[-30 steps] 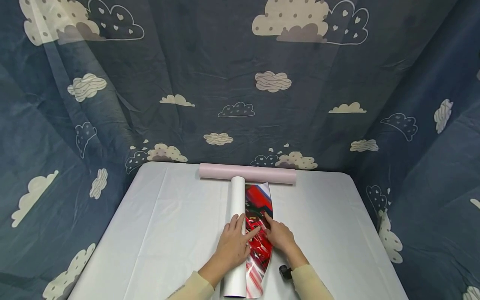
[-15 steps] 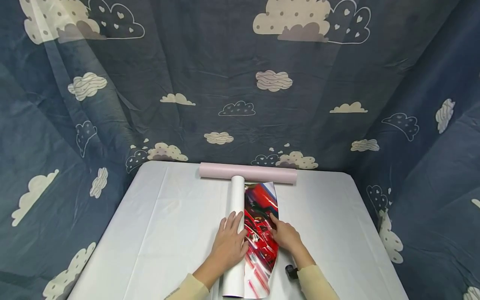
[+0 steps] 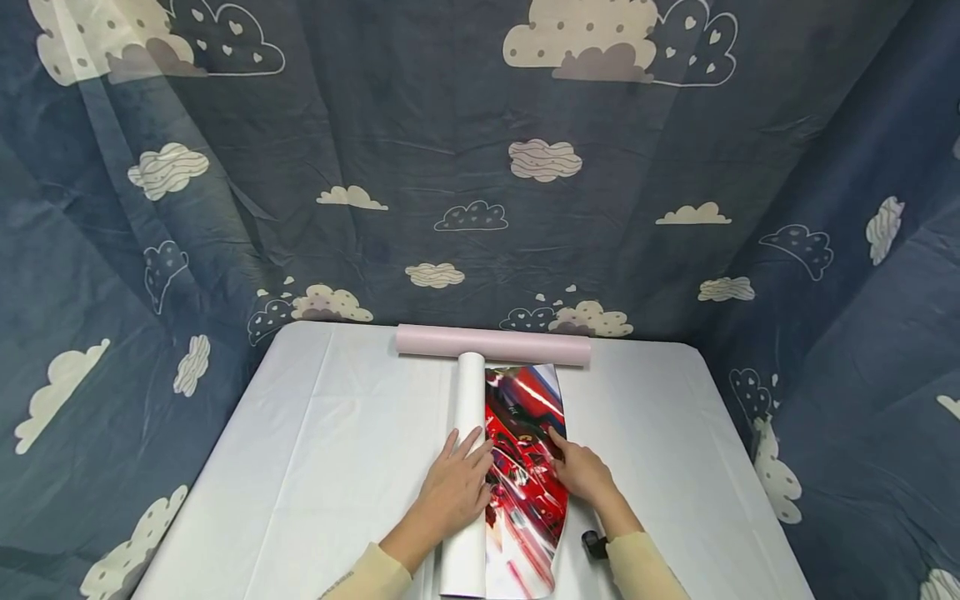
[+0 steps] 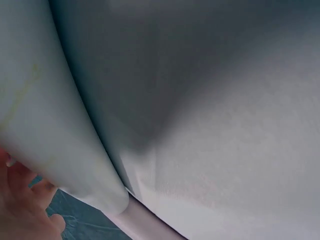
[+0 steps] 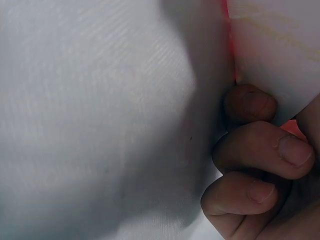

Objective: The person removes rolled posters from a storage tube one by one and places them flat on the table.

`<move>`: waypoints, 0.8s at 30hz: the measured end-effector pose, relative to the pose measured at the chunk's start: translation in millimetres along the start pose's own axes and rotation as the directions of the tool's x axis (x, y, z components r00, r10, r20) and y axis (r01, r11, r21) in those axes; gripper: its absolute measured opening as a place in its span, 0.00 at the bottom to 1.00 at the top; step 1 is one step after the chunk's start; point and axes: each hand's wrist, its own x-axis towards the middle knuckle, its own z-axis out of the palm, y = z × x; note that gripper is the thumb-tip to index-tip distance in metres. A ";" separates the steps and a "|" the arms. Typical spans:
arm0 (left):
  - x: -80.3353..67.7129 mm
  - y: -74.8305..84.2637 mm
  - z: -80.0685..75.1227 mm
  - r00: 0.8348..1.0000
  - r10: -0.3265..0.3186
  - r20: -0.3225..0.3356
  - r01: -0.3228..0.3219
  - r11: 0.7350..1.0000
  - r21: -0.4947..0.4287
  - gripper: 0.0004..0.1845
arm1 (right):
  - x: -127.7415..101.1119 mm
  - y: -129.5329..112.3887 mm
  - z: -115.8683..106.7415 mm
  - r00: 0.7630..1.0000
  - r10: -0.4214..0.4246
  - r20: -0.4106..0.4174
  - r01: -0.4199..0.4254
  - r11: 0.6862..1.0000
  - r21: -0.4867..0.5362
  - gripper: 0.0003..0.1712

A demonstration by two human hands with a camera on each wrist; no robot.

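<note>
My left hand (image 3: pixel 453 492) rests on the white rolled part of the poster (image 3: pixel 463 467), fingers straight and spread across it. The poster lies in the middle of the table (image 3: pixel 315 450), its red printed sheet opened out to the right of the roll. My right hand (image 3: pixel 585 475) holds the sheet's right edge, fingers (image 5: pixel 260 150) curled under it. A pink roll (image 3: pixel 492 343) lies crosswise at the poster's far end, and a small black thing (image 3: pixel 594 543) sits beside my right wrist.
</note>
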 end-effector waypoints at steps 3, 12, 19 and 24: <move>0.1 -2.4 -1.3 0.999 0.002 0.048 -0.003 1.000 0.011 0.20 | 0.1 2.3 -1.5 1.000 0.005 0.003 -0.005 1.000 -0.010 0.38; -4.8 -10.4 -1.3 0.999 0.003 -0.044 -0.002 1.000 0.008 0.09 | 1.0 5.1 -5.4 1.000 0.016 -0.003 -0.016 0.999 -0.043 0.38; -4.5 -13.5 -3.9 0.998 -0.046 -0.032 0.046 0.999 0.009 0.10 | -1.0 7.8 -7.5 1.000 0.008 -0.014 -0.009 0.999 -0.040 0.37; -5.2 -17.7 -5.6 1.000 -0.024 0.017 0.023 0.999 0.030 0.08 | -3.2 8.8 -10.6 1.000 0.013 -0.014 -0.013 1.000 -0.027 0.38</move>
